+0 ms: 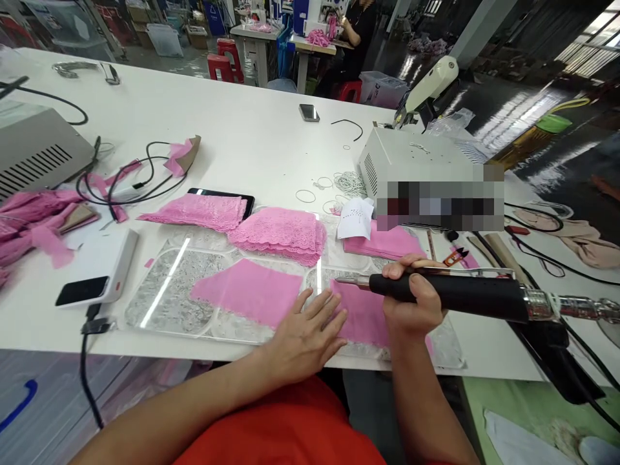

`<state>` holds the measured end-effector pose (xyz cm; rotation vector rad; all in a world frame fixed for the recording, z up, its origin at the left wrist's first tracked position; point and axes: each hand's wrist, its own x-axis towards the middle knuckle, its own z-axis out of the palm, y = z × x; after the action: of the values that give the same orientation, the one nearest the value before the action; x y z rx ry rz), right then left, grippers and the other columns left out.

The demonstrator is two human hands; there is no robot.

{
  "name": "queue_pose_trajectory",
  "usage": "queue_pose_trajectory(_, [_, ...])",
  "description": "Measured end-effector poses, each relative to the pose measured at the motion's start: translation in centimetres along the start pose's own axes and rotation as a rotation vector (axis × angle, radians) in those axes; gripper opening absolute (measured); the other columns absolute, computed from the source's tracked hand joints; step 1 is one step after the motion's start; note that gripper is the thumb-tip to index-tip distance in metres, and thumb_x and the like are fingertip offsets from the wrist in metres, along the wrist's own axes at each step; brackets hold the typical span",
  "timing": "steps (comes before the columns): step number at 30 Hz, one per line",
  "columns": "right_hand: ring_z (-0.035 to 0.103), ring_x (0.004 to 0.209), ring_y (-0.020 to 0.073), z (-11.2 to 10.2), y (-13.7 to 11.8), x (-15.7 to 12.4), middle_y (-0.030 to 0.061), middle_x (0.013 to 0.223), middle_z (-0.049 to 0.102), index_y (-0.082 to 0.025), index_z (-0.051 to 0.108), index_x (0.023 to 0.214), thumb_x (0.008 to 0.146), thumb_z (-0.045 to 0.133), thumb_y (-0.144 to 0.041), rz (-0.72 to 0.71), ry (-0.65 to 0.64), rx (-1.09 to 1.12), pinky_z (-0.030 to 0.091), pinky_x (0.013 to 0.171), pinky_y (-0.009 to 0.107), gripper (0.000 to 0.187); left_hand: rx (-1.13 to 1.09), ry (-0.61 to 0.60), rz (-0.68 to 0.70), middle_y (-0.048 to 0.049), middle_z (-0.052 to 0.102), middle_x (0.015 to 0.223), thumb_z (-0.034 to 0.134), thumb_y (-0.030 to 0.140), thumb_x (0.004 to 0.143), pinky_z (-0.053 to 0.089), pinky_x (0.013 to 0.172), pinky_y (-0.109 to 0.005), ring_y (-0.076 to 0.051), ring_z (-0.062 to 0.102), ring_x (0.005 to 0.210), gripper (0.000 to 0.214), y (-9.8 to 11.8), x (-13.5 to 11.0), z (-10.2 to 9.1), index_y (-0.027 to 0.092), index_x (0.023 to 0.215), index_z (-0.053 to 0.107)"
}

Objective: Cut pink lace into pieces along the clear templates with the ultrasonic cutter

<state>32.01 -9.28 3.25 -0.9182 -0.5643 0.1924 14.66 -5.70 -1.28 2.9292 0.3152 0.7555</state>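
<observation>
My left hand (306,336) lies flat with fingers spread on pink lace fabric (252,294) spread over a clear plastic sheet (165,290) near the table's front edge. My right hand (411,298) is closed around the black handle of a hot cutting tool (460,294). The tool's metal tip (346,281) points left, just above the pink fabric and close to my left fingertips. A thick cable runs from the tool off to the right.
Stacks of pink lace (281,234) lie behind the sheet, partly over a dark tablet (227,196). A white control box (411,161), a grey machine (39,155), cables (130,187), a phone on a white block (97,284), small snips (455,257). A person sits at a far table.
</observation>
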Motion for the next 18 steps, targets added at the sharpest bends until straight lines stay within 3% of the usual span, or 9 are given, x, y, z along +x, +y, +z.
queue_pose_trajectory(18, [0.052, 0.054, 0.0099, -0.06, 0.26, -0.09, -0.0018, 0.076, 0.056, -0.020, 0.056, 0.077, 0.064, 0.053, -0.018, 0.012, -0.021, -0.007, 0.046, 0.058, 0.031, 0.014, 0.070, -0.040, -0.026, -0.0106, 0.060, 0.128, 0.048, 0.041, 0.096, 0.032, 0.109, -0.048, -0.029, 0.049, 0.126, 0.038, -0.13, 0.03, 0.53, 0.017, 0.123, 0.058])
